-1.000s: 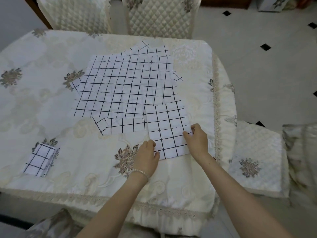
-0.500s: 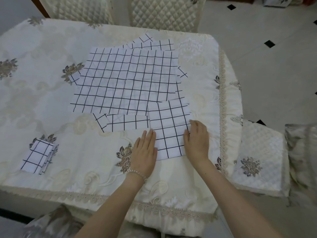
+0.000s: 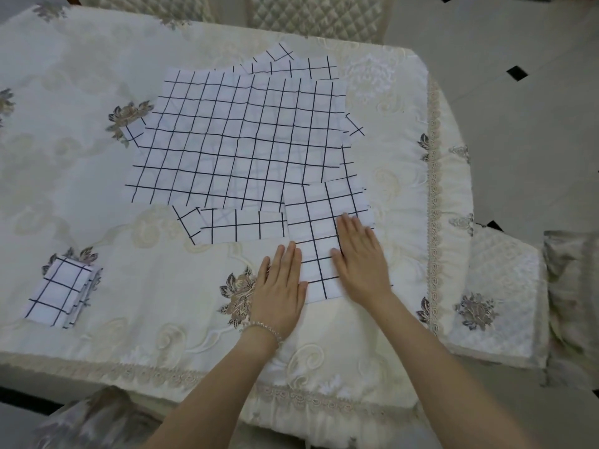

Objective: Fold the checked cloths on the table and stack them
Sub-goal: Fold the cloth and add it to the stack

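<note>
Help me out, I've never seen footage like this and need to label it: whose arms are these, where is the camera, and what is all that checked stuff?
No machine here: a person wears a camera on the head, looking down at their own arms. The left hand and right hand lie flat, fingers straight, pressing a folded checked cloth on the table; neither grips anything. Behind it lies a loose pile of unfolded checked cloths, overlapping at odd angles. At the near left sits a small stack of folded cloths. The table wears a cream embroidered cover, with quilted chairs around it.
</note>
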Demonstrator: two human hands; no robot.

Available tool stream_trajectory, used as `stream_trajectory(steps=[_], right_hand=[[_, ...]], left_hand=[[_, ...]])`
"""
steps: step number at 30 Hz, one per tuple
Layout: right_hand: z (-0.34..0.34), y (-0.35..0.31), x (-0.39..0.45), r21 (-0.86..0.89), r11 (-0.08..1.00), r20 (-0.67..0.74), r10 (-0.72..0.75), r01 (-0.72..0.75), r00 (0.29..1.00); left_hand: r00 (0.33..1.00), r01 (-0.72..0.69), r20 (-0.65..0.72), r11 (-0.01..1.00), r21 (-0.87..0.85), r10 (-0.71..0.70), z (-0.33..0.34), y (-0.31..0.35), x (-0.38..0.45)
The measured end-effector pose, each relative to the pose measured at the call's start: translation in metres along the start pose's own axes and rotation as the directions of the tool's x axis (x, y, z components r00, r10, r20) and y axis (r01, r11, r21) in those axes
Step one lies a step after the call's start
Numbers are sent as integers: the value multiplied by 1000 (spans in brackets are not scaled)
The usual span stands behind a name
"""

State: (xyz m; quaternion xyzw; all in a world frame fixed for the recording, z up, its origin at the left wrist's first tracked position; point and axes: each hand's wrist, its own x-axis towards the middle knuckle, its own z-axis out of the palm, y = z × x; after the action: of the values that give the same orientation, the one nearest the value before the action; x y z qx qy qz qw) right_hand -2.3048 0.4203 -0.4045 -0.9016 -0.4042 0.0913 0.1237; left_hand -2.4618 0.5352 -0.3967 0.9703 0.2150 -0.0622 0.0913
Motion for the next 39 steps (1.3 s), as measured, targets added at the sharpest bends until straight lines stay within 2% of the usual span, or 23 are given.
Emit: stream_trajectory(steps=[3,6,7,9,11,12,14,18,23,26,29,33,36,39], right_hand=[[-10,23,-3,-17,998,-8,68,-68,998],[-12,20,-4,-26,997,-16,75,-75,997],[-12,19,-4,-26,997,-20,74,-75,997],[-13,20,-3,-21,997,-24,77,-78,997],[-11,21,-3,-30,997,-20,74,-74,997],[-10,22,-2,-50,996,-13,69,-70,998],[-6,23,-2,-84,994,-3,68,-68,998],[-5,24,-1,-49,995,-39,82,-84,996],[-7,23,-2,-49,996,-43,77,-79,996],[-8,22,-2,-45,996,-34,82,-83,996],[-9,22,-2,-40,996,-28,85,-86,996],[-9,22,-2,-33,996,-36,84,-85,996],[-9,22,-3,-28,996,-37,86,-87,996],[-11,21,-2,-14,997,-41,81,-82,996]], left_hand=[[1000,-6,9,1000,26,6,-2,1,1],[1000,-2,-14,999,44,3,-13,8,5],[999,-33,-36,999,25,34,-17,13,9],[982,-185,-55,981,-58,182,-23,27,22],[936,-351,-48,925,-143,348,-22,43,39],[922,-386,-38,904,-182,386,-20,50,48],[919,-384,-1,898,-213,393,-14,55,65],[912,-408,-9,907,-99,410,-3,35,88],[974,-224,-35,974,-16,224,-12,-8,117],[984,-177,-38,984,-31,176,-17,-16,123],[998,-59,-30,996,-63,57,-19,-15,125],[999,-35,-27,998,-61,34,-27,-14,130],[997,-27,-79,996,-83,20,-43,-17,137],[996,76,-37,989,-127,-81,-59,-18,151]])
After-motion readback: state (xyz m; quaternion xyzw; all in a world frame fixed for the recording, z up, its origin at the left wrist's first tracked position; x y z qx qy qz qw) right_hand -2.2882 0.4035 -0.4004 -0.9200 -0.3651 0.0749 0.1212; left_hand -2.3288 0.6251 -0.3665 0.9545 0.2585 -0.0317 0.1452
